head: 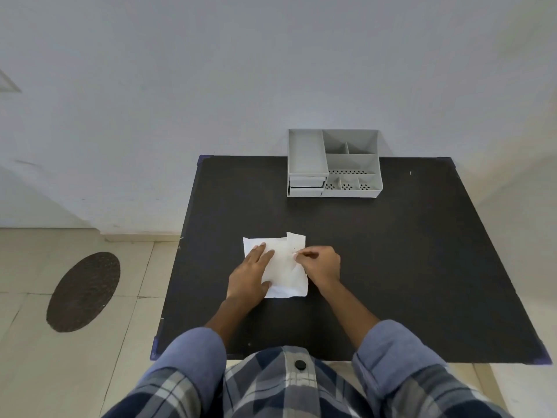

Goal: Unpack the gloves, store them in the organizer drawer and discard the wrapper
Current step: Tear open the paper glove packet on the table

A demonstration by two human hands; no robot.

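Note:
A white paper wrapper (284,273) lies flat on the black table (391,251), near its middle front. My left hand (251,271) presses flat on the wrapper's left part, fingers spread. My right hand (321,265) pinches a thin edge or flap of the wrapper at its right side, between thumb and fingertips. The gloves themselves are not visible. The grey organizer (333,162) stands at the table's far edge against the wall. Its two small drawers (306,187) at the lower left front are closed.
The organizer has several open compartments on top. A dark oval mat (83,292) lies on the tiled floor left of the table. The wall runs directly behind the table's far edge.

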